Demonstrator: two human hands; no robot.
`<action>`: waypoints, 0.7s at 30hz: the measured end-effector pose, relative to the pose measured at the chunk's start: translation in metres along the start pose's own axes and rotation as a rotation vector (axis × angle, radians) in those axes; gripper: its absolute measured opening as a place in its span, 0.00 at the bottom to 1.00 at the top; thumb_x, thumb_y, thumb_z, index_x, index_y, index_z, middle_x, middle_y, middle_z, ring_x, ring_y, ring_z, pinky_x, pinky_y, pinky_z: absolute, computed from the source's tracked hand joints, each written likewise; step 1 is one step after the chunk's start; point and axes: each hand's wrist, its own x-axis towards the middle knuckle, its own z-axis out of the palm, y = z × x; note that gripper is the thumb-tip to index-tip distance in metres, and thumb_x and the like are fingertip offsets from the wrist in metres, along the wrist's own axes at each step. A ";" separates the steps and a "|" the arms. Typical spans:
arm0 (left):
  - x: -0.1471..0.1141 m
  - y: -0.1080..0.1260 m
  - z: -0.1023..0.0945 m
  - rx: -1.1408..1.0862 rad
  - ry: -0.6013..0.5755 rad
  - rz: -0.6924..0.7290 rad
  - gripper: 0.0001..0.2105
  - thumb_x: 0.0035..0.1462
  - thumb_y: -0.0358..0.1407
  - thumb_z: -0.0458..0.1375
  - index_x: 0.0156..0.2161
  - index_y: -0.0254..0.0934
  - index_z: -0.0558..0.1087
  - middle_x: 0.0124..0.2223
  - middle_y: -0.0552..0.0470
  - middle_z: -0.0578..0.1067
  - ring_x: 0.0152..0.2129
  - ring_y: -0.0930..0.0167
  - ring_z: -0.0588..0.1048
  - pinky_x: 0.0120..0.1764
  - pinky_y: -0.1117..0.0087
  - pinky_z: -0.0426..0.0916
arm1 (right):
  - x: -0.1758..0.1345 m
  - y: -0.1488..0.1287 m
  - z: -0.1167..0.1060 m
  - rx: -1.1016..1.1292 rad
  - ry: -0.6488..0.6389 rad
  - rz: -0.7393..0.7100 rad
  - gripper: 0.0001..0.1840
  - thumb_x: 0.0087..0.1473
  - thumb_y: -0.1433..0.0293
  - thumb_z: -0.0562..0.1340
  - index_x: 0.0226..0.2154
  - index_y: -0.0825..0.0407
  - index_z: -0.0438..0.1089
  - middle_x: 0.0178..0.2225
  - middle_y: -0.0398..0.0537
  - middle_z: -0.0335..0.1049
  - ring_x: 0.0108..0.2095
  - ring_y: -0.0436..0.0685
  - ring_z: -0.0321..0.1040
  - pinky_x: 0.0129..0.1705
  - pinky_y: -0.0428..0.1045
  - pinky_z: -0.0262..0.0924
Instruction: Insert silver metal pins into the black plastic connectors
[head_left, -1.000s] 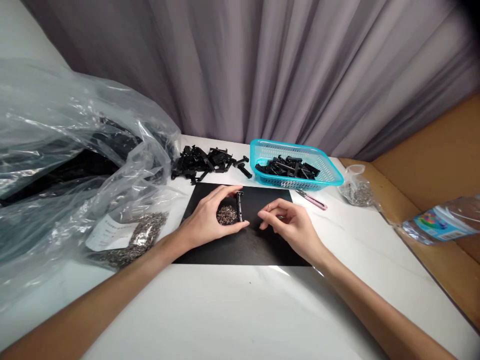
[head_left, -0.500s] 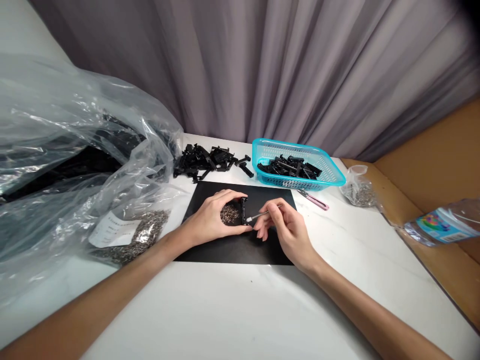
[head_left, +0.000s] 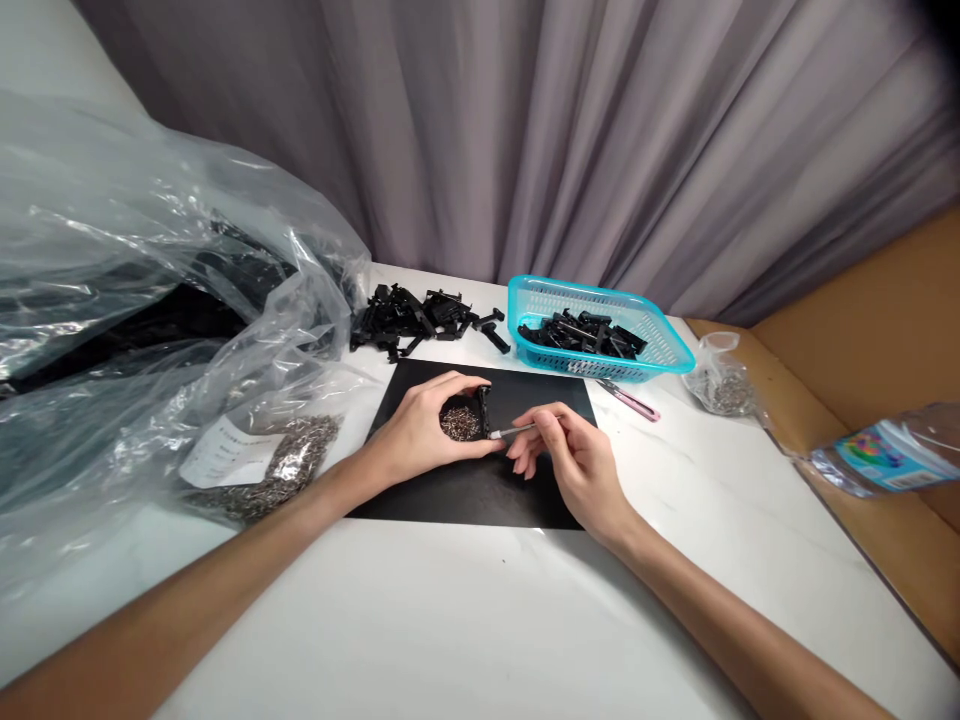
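Left hand (head_left: pixel 420 430): grasping a black plastic part (head_left: pixel 484 410) by its ends, fingers on the far end, thumb on the near end, part held up over the black mat (head_left: pixel 465 500). Right hand (head_left: pixel 574 455): pinching a thin tool (head_left: pixel 517 430) between thumb and fingers, other fingers loosely curled. Tool's pale tip is at the near end of the part, close to the left thumb; can't tell whether it touches. Loose pile of small metal pieces (head_left: pixel 459 424) on the mat, seen through the left hand's curve.

Doing this well: keep the part braced at both ends so a push from the tool doesn't twist it. Line the tip up with the exact spot before pressing. Short, light pressure probably best; thin plastic could flex, and a slip would likely run into the thumb, so shift the thumb off the tool's line. Resting the right hand's lower edge on the mat should steady the tip. Hold the part clear of the metal pile so nothing scatters.

Around: heap of black parts (head_left: pixel 412 320) on the table (head_left: pixel 450 600) beyond the mat, blue basket (head_left: pixel 675 352) with more beside it, pink cutter (head_left: pixel 634 403) just in front of the basket, bag of metal pieces (head_left: pixel 304 460) left of the mat.
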 end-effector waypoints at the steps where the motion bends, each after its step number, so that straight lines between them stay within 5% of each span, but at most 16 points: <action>1: 0.000 0.000 0.000 0.006 0.016 -0.002 0.25 0.48 0.42 0.72 0.51 0.38 0.76 0.50 0.47 0.80 0.45 0.62 0.80 0.51 0.59 0.75 | 0.000 0.000 -0.001 -0.020 -0.005 -0.004 0.18 0.71 0.55 0.55 0.41 0.51 0.71 0.29 0.46 0.76 0.25 0.52 0.73 0.28 0.50 0.70; 21: 0.000 -0.002 -0.001 0.059 -0.005 0.049 0.26 0.51 0.40 0.71 0.54 0.37 0.73 0.49 0.47 0.79 0.45 0.63 0.79 0.50 0.61 0.75 | 0.000 -0.008 -0.001 -0.049 -0.026 -0.037 0.17 0.70 0.55 0.56 0.41 0.51 0.71 0.31 0.48 0.79 0.28 0.53 0.77 0.32 0.51 0.75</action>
